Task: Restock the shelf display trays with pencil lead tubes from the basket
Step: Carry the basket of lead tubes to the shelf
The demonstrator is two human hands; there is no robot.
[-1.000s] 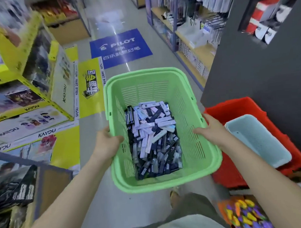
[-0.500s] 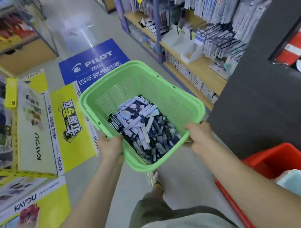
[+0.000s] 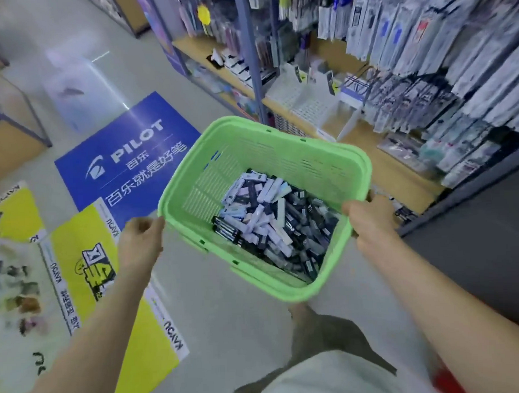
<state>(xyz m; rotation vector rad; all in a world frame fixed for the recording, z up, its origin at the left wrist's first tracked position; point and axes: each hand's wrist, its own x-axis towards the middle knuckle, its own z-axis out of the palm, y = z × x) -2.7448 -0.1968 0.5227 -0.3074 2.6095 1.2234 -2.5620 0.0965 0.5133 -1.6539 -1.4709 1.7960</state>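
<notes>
Swung nearer the shelf (image 3: 365,134), the green basket (image 3: 251,155) of lead tubes (image 3: 271,222) hangs gripped by left hand (image 3: 140,238) and right hand (image 3: 371,219).

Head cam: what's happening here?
A person holds a green basket by its side rims, left hand on one, right hand on the other. A pile of pencil lead tubes lies inside. White display trays sit on the shelf ahead-right; neither hand holds a tube.

Blue floor sticker (image 3: 127,159) with white "PILOT", "百乐" and the line "百乐就是好笔", yellow floor sticker (image 3: 87,261) with "KAYOU" upside down along its white edge
</notes>
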